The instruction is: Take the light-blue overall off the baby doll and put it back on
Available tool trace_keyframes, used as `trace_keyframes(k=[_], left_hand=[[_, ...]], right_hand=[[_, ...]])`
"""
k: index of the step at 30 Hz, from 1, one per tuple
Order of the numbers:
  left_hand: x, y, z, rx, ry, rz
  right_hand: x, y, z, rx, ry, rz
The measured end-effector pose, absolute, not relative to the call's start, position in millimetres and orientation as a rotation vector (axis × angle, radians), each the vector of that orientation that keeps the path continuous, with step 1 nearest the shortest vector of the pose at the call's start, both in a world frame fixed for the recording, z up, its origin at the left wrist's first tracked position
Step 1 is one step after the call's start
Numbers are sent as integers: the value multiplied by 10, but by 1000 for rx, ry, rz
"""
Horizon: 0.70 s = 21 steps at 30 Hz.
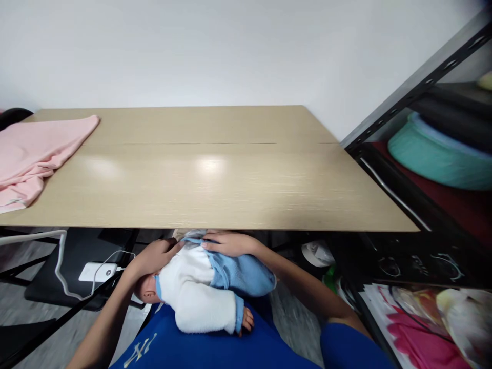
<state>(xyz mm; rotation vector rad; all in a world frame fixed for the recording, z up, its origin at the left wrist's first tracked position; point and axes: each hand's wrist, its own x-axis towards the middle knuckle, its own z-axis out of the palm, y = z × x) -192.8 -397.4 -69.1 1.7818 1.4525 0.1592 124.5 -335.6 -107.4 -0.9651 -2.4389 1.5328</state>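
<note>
- The doll [192, 294] lies across the person's lap at the lower middle of the frame, just below the near edge of the bench [230, 174]. Its head is toward the lower left and one small arm hangs toward the bottom.
- It wears a white fleece top [200, 307] and blue trousers [246, 274].
- The left hand [156, 256] sits on the top's upper edge, above the doll's head. Its fingers are curled against the fleece, but I cannot tell whether they actually pinch the cloth.
- The right hand [228, 243] lies over the blue cloth at the doll's waist. Its fingers are spread nearly flat and press down, closed round nothing.
- My reading is that the clothing is being handled where top and trousers meet, with one hand steadying the doll and the other working.
- Any further move there calls for a real pinch on the cloth and steady support for the doll, since the bench edge leaves little room above.
- A pink cloth [34, 148] lies on the bench at the upper left.
- A white charger [98, 271] with its cable sits on a black surface under the bench at the lower left.
- A metal shelf [423, 82] fills the right side of the frame.
</note>
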Motion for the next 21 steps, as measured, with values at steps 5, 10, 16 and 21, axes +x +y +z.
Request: trace_keyframes(k=[5, 10, 16, 21], left_hand=[[-1821, -3960, -710, 1808, 1424, 105], [-1855, -4034, -773, 1826, 1691, -68], [-1859, -4026, -766, 1862, 1418, 124], [-1835, -4010, -709, 1932, 1298, 159]], right_hand=[[774, -3220, -1270, -1026, -2416, 1517], [606, -3152, -1465, -1077, -2350, 1513], [573, -3142, -1381, -913, -2243, 1663], [301, -3020, -1432, -889, -2184, 1768]])
